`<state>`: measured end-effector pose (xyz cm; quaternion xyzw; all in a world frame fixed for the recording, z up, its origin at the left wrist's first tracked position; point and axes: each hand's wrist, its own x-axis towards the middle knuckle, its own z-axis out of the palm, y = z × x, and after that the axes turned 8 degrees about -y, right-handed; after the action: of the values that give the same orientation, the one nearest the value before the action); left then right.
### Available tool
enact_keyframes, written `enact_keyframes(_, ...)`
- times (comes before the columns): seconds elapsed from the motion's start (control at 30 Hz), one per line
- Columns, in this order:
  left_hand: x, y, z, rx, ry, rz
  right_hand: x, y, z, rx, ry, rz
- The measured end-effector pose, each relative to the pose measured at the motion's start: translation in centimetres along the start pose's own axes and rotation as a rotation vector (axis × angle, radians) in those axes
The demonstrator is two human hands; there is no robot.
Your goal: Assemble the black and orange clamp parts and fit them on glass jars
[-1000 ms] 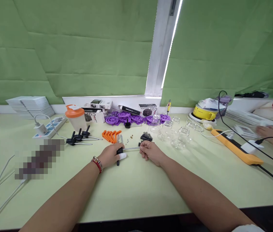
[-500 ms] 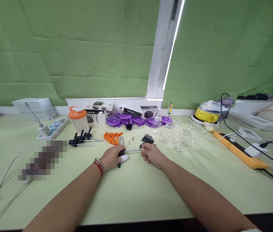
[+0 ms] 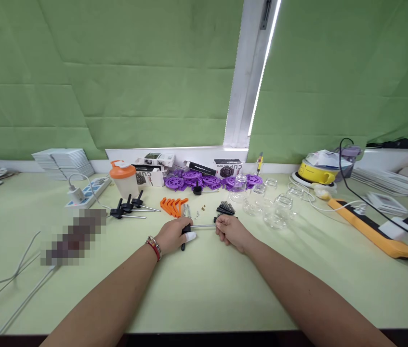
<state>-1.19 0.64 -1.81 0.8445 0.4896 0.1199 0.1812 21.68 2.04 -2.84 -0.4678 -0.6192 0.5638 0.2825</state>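
— What have the fingers got?

— The left hand (image 3: pixel 172 235) is curled shut around the black handle (image 3: pixel 185 230) of a thin metal rod (image 3: pixel 204 225); one fingertip wears a white cover and lies along the handle. The right hand (image 3: pixel 230 228) is closed on the rod's other end, fingers pressed together over it. What sits under them there, I cannot tell.

— How does the rod lie?

— Flat and crosswise, low over the table (image 3: pixel 204 289): handle to the left, bare end to the right, its long axis running left to right between the two fists. Neither hand is nearer; each already has an end.

— And beyond the hands?

— Just far of the right hand, a small heap of black parts (image 3: pixel 225 208). Far of the left hand, orange clips (image 3: pixel 173 204) and a few loose screws. Further left lie three more black-handled rods (image 3: pixel 127 209), near an orange-lidded shaker (image 3: pixel 123 177). To the right stand clear glass jars (image 3: pixel 274 208); purple discs (image 3: pixel 192 179) line the far edge.
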Motion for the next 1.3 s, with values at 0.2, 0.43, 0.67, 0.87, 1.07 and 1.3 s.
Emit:
enact_keyframes(0.2, -0.1, 0.1, -0.2, 0.003, 0.023, 0.001, -0.3, 0.4, 0.0, -0.055, 0.135, -0.107)
enact_keyframes(0.43, -0.3, 1.6, -0.5, 0.126, 0.258, -0.104, -3.1, -2.0, 3.6, -0.625, 0.087, -0.401)
enact_keyframes(0.67, -0.5, 2.6, -0.4, 0.111, 0.409, -0.115, -1.6, -4.1, 6.6, -0.964, 0.075, -0.281)
enact_keyframes(0.87, -0.6, -1.1, -3.4, 0.165, 0.482, -0.095, 2.6, -5.9, 3.9, -1.085, 0.241, -0.187)
enact_keyframes(1.07, -1.3, -8.6, -5.8, 0.320, 0.444, -0.454, 8.5, -6.4, -0.7, -1.092, 0.343, 0.098)
enact_keyframes(1.3, -1.3, -11.3, -4.9, 0.347, 0.249, -0.511, 11.9, -5.0, -1.5, -1.096, 0.345, 0.214)
